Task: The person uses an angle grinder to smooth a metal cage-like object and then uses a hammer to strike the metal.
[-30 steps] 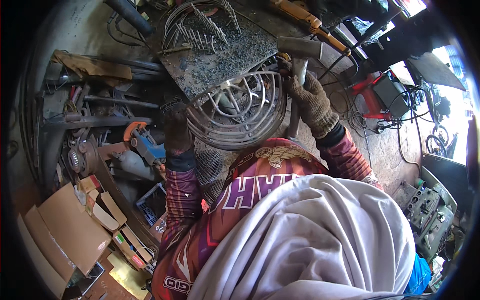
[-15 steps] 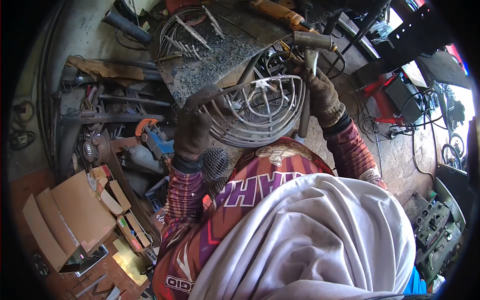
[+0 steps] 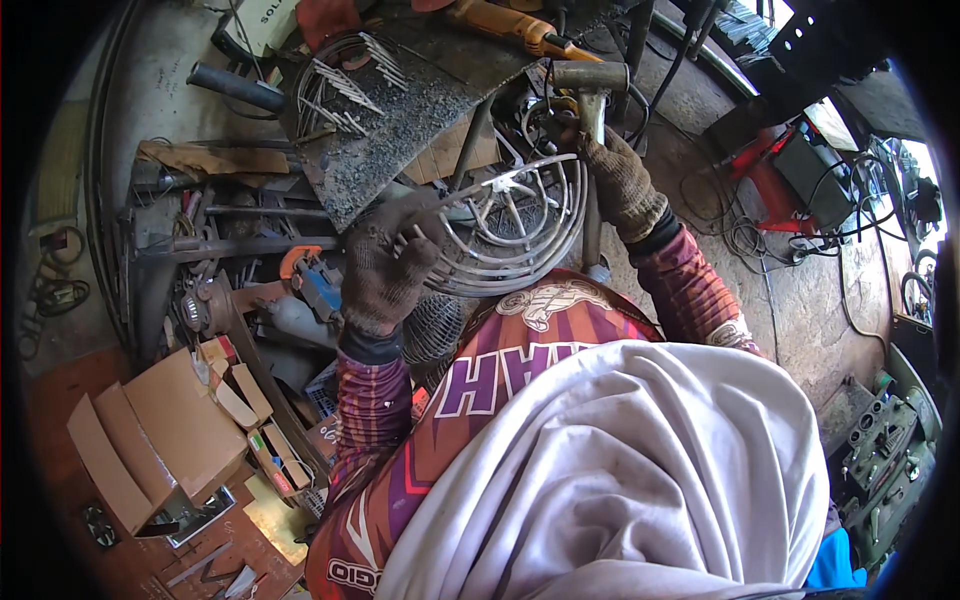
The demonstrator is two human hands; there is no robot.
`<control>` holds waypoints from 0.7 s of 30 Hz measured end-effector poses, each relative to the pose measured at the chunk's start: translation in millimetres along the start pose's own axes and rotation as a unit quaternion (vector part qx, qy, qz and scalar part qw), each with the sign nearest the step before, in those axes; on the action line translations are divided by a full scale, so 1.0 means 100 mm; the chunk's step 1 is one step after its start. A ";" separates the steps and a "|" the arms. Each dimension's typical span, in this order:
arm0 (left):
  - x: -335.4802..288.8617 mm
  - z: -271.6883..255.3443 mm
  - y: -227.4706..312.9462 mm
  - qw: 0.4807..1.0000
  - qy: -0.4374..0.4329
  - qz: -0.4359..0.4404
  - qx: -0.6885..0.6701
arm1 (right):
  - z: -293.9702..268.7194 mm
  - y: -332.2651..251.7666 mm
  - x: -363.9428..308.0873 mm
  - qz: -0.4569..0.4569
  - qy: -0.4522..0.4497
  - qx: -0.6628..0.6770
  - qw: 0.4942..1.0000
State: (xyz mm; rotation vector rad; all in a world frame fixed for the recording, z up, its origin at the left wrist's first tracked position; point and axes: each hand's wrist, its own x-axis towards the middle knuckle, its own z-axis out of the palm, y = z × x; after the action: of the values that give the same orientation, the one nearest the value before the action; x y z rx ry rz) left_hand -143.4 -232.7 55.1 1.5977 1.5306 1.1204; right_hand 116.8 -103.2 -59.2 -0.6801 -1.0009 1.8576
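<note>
The left hand's glove [image 3: 390, 265] hides one end of the half-round metal frame [image 3: 510, 185], its fingers clenched around that end. The right hand [image 3: 622, 188] covers part of the hammer [image 3: 592, 75]'s handle, fingers wrapped around it; whether they touch the frame is unclear. Against half a second ago, the hammer head sits further left in view. The frame hangs above the person's lap, near the grit-strewn surface [image 3: 365, 165] bearing metal rods [image 3: 345, 85]; an orange power tool [image 3: 500, 28] lies beyond.

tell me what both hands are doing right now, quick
Left hand: closed on the left end of the curved metal frame.
Right hand: curled at the T-shaped metal bar; exact grip can't be told.
</note>
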 end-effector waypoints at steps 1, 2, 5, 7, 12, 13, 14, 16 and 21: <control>-0.04 -0.05 -0.08 0.999 -0.010 -0.005 0.034 | 0.05 0.01 0.02 -0.027 0.005 0.000 1.000; -0.06 -0.10 -0.13 0.997 -0.021 -0.010 0.069 | 0.10 0.00 0.05 -0.054 0.011 -0.001 0.998; -0.07 -0.10 -0.18 0.999 0.021 -0.043 0.010 | 0.24 -0.02 0.13 -0.068 0.105 -0.142 0.982; -0.09 -0.14 -0.29 0.996 0.068 -0.052 0.031 | 0.33 -0.10 0.01 -0.110 0.146 -0.216 0.959; -0.07 -0.13 -0.38 0.988 0.134 -0.018 0.069 | 0.81 -0.25 -0.49 -0.175 0.005 -0.300 0.938; -0.03 -0.13 -0.37 0.989 0.129 -0.013 0.076 | 0.88 -0.27 -0.59 -0.152 -0.023 -0.343 0.927; 0.00 -0.13 -0.40 0.986 0.124 0.005 0.110 | 0.92 -0.32 -0.69 -0.040 -0.043 -0.406 0.912; 0.03 -0.14 -0.35 0.982 0.113 0.014 0.154 | 1.04 -0.32 -0.69 -0.016 -0.042 -0.405 0.913; 0.05 -0.17 -0.40 0.966 0.135 0.077 0.207 | 0.99 -0.19 -0.61 -0.020 -0.056 -0.416 0.907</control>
State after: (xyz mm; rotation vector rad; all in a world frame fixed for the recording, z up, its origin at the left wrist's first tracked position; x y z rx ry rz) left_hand -176.0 -225.8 27.5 1.9273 1.9467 1.1956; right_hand 76.2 -187.8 12.0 -1.0306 -1.8984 1.3896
